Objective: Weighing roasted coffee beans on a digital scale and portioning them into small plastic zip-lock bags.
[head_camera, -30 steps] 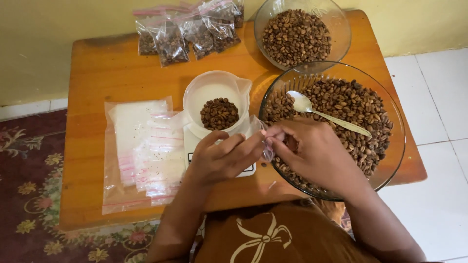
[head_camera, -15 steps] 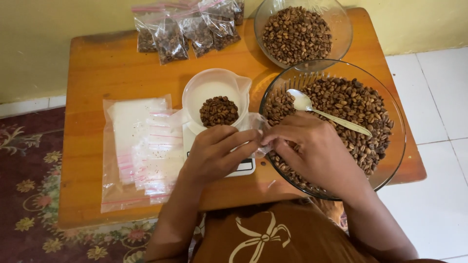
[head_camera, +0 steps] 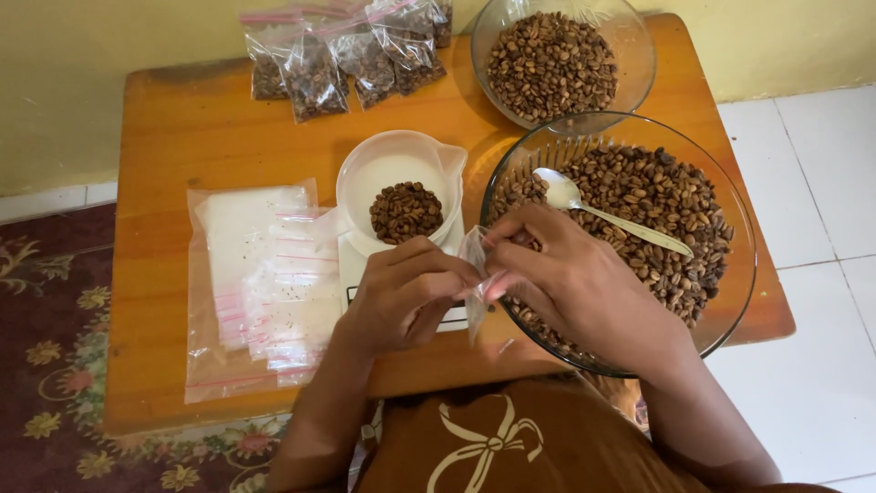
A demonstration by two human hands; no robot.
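Head view: both the left hand (head_camera: 401, 297) and the right hand (head_camera: 570, 288) pinch a small clear bag (head_camera: 474, 274) with narrowed fingertips, at the near edge over the scale (head_camera: 401, 283). The right wrist could nudge the near bowl (head_camera: 721, 301) and spill beans. Two bowls, one spoon (head_camera: 607, 215), one cup (head_camera: 397, 187), about four filled bags (head_camera: 342, 55) far left.

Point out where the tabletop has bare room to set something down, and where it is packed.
Bare wood shows on the table at the far left, between the filled bags and the stack of empty zip bags, and narrowly along its left edge. The right half is crowded: two glass bowls, measuring cup, both hands.
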